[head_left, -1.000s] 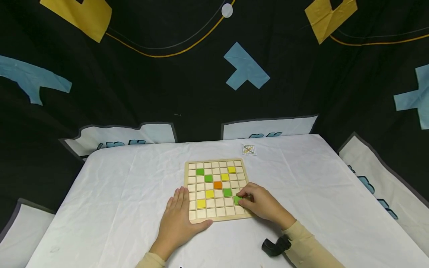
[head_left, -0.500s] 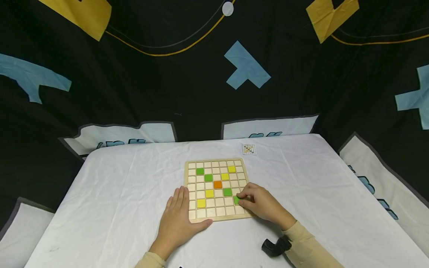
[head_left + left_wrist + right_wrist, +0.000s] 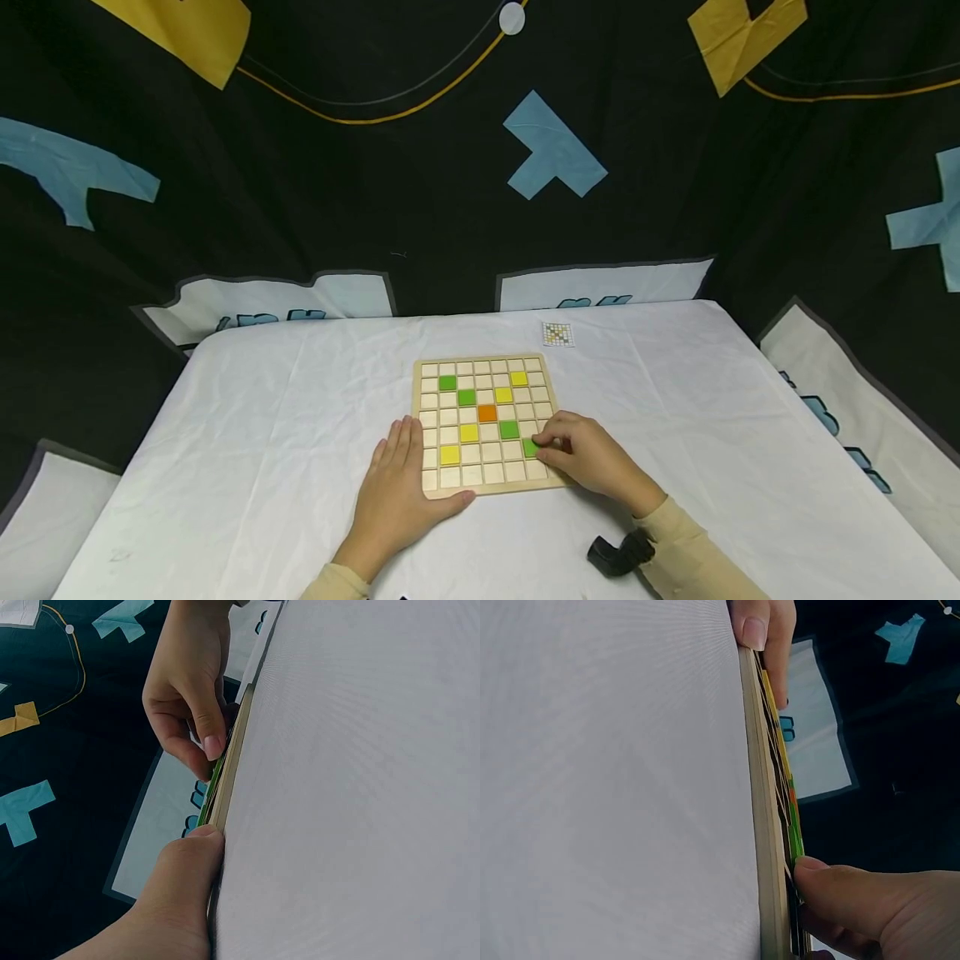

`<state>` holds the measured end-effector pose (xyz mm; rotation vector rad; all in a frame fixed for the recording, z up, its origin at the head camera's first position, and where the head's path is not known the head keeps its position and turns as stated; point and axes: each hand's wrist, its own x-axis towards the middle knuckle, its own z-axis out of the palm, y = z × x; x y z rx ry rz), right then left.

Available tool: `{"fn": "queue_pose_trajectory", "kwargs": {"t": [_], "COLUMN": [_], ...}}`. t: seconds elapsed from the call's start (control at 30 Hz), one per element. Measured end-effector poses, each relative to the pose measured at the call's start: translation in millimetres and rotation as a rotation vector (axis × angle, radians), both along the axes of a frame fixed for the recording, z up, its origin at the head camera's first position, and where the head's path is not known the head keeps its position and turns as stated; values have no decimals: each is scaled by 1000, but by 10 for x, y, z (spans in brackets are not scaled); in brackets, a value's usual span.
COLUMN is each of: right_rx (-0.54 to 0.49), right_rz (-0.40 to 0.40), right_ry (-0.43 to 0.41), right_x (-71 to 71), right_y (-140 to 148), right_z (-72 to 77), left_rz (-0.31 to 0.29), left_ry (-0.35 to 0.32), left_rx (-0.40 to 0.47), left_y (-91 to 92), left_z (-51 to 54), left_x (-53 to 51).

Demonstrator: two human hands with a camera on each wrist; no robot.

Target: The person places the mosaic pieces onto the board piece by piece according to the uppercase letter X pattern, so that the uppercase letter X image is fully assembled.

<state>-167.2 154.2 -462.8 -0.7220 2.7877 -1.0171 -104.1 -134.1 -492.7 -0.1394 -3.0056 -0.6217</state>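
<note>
A square wooden board [image 3: 517, 490] with a grid of pale tiles lies flat on the white cloth in the head view. Green and yellow tiles form two crossing diagonals, with an orange tile [image 3: 487, 413] at the middle. My left hand [image 3: 396, 492] rests at the near left corner, straight fingers along the side and thumb on the front edge. At the lower right, the thumb and curled index finger of my right hand [image 3: 588, 454] pinch a green tile [image 3: 529, 448], partly hidden by the fingertips. In the left wrist view the board [image 3: 234, 761] shows edge-on.
A small printed card [image 3: 557, 334] with a coloured grid lies behind the board to the right. White cloth [image 3: 247, 467] covers the table. A dark curtain [image 3: 420, 200] with coloured shapes hangs behind. A black device [image 3: 618, 554] is strapped to the right wrist.
The right fingers have shifted very slightly at the green tile, while the left hand stays in place.
</note>
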Motion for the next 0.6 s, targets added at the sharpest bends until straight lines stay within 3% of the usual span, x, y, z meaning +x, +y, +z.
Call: {"fn": "queue_pose_trajectory", "kwargs": {"t": [0.3,0.6], "right_rx": [-3,61], "right_rz": [-12,-94], "right_ry": [29,95], "right_x": [13,66], "right_y": [-1,-54], "right_z": [7,60], "left_rz": [4,2], "left_ry": [1,39], "left_rx": [-1,-3], "left_y": [-9,-2], "left_z": [6,11], "left_x": [-1,17]}}
